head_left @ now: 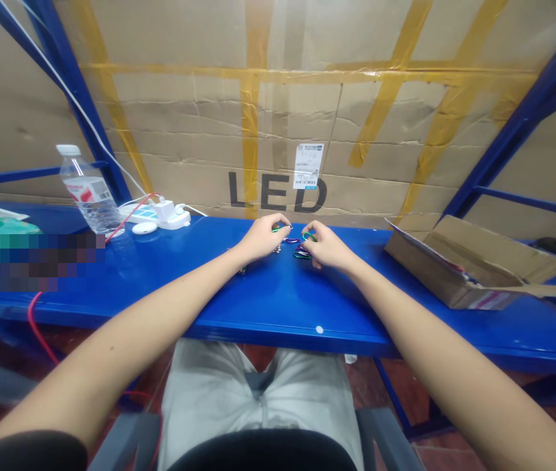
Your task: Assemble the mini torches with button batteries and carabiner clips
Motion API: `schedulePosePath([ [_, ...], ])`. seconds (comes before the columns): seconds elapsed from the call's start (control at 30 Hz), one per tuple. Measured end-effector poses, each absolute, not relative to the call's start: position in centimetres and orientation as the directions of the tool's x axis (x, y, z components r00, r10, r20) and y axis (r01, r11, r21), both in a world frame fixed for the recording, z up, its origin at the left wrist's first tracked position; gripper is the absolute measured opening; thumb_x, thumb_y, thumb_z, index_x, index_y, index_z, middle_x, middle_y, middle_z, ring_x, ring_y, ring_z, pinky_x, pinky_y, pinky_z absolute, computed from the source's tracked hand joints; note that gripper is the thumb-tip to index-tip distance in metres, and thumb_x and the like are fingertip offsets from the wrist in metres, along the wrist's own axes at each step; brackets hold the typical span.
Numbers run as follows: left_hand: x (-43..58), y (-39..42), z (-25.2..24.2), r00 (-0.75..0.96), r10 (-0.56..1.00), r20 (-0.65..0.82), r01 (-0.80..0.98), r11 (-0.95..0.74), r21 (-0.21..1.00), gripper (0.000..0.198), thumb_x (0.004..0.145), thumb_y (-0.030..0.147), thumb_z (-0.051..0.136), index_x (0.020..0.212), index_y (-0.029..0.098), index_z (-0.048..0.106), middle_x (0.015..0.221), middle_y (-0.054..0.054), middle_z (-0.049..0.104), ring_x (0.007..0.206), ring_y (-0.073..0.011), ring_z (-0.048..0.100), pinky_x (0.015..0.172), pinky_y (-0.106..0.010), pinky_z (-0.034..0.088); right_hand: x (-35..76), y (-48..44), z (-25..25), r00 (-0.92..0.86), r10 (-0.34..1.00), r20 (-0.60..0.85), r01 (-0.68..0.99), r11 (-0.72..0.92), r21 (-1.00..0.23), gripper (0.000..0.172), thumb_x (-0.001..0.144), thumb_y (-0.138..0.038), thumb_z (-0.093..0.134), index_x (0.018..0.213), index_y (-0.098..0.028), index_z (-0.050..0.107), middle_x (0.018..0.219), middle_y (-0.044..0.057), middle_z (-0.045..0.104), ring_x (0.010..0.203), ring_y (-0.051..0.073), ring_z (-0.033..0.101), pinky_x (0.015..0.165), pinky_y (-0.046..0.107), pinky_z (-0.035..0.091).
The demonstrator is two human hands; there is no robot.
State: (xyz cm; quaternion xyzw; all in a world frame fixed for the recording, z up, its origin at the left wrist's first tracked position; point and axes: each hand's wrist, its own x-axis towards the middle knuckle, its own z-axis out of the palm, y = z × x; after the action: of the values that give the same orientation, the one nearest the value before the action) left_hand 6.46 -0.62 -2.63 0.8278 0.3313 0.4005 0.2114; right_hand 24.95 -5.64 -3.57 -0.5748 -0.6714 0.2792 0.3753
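Both my arms reach forward over a blue metal bench (278, 307). My left hand (261, 237) is curled, its fingertips pinching a small green clip-like piece (276, 229). My right hand (327, 246) is curled too, fingers closed on another small green and blue clip (309, 236). Between and under the hands lies a little heap of small coloured clips (299, 251), purple, green and dark. Their exact kind is too small to tell.
A clear water bottle (89, 191) stands at the back left beside a white power strip (165, 214) with red and white cables. An open cardboard box (474, 269) lies at the right. A large "LED" carton (278, 131) forms the back wall.
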Motion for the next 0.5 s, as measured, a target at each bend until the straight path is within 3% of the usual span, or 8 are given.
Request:
schedulePosePath([
  [0.17, 6.6, -0.7, -2.7, 0.487, 0.711, 0.506, 0.377, -0.695, 0.613, 0.015, 0.088, 0.028, 0.056, 0.092, 0.019, 0.068, 0.091, -0.003, 0.072, 0.082, -0.0183, 0.064, 0.074, -0.029, 0.048, 24.8, -5.9, -3.4, -0.148, 0.983, 0.106, 0.58, 0.173, -0.796, 0.016, 0.088, -0.023, 0.049, 0.102, -0.023, 0.043, 0.061, -0.007, 0.047, 0.037, 0.012, 0.049, 0.039, 0.025, 0.038],
  [0.37, 6.6, -0.9, -2.7, 0.51, 0.713, 0.48, 0.367, -0.686, 0.629, 0.017, 0.088, 0.027, 0.055, 0.094, 0.017, 0.068, 0.088, -0.004, 0.073, 0.078, -0.0174, 0.064, 0.074, -0.029, 0.048, 24.3, -6.7, -3.0, -0.331, 0.943, -0.037, 0.192, 0.029, -0.981, 0.022, 0.083, -0.019, 0.053, 0.102, -0.022, 0.045, 0.062, -0.008, 0.038, 0.048, 0.01, 0.038, 0.048, 0.025, 0.041],
  [0.5, 6.6, -0.8, -2.8, 0.517, 0.717, 0.467, 0.355, -0.676, 0.646, 0.018, 0.088, 0.028, 0.055, 0.096, 0.018, 0.068, 0.091, -0.004, 0.074, 0.079, -0.0174, 0.065, 0.073, -0.029, 0.049, 24.4, -6.6, -3.2, -0.337, 0.941, -0.035, 0.1, -0.001, -0.995, 0.021, 0.081, -0.02, 0.056, 0.099, -0.022, 0.046, 0.062, -0.008, 0.036, 0.05, 0.01, 0.036, 0.05, 0.025, 0.037],
])
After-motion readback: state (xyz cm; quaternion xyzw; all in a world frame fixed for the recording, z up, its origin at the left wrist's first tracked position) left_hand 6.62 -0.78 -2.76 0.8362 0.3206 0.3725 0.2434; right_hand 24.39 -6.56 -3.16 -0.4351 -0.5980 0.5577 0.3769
